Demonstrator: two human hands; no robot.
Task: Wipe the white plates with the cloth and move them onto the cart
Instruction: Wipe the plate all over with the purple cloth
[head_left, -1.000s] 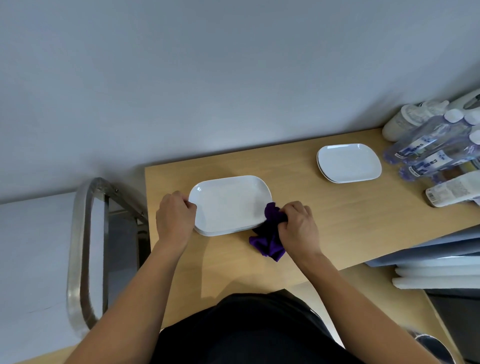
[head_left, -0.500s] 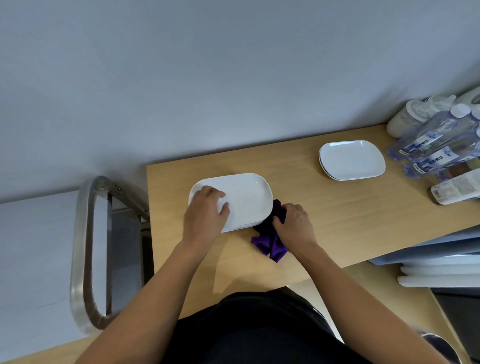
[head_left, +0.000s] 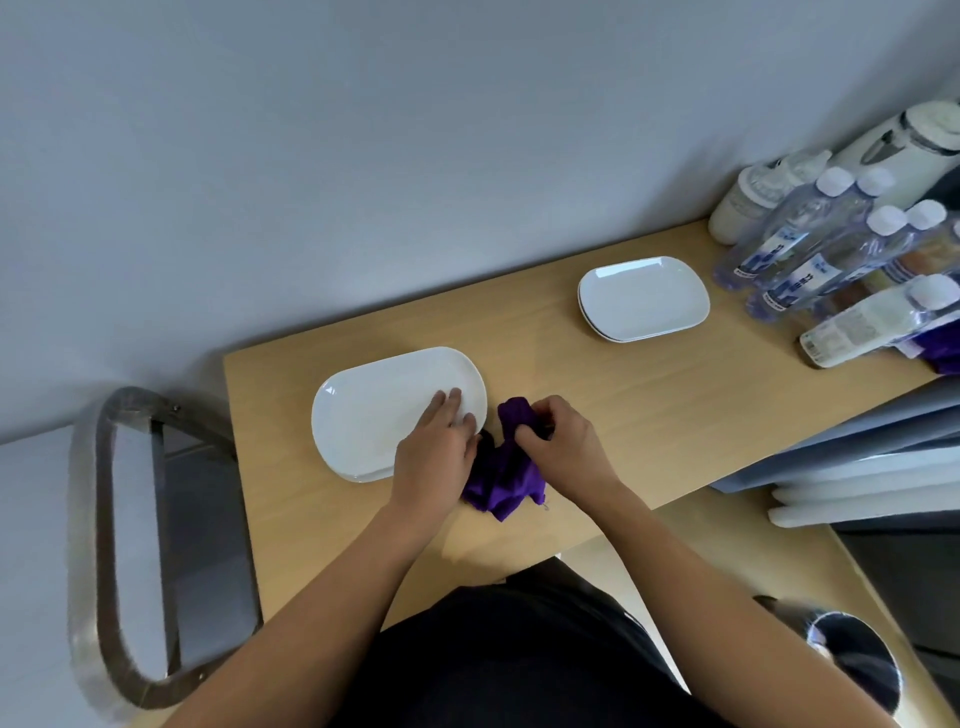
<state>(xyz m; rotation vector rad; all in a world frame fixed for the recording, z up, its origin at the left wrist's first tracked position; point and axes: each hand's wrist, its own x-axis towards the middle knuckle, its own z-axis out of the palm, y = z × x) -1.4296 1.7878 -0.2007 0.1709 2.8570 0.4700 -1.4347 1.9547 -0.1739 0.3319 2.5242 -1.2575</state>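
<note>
The table (head_left: 623, 415) carries the white plates (head_left: 384, 415) stacked beneath the left hand (head_left: 435, 457), whose straight fingers rest flat on the top plate's right end. The purple cloth (head_left: 501, 478) lies bunched between both hands, its upper end gripped by the curled fingers of the right hand (head_left: 566, 447).
</note>
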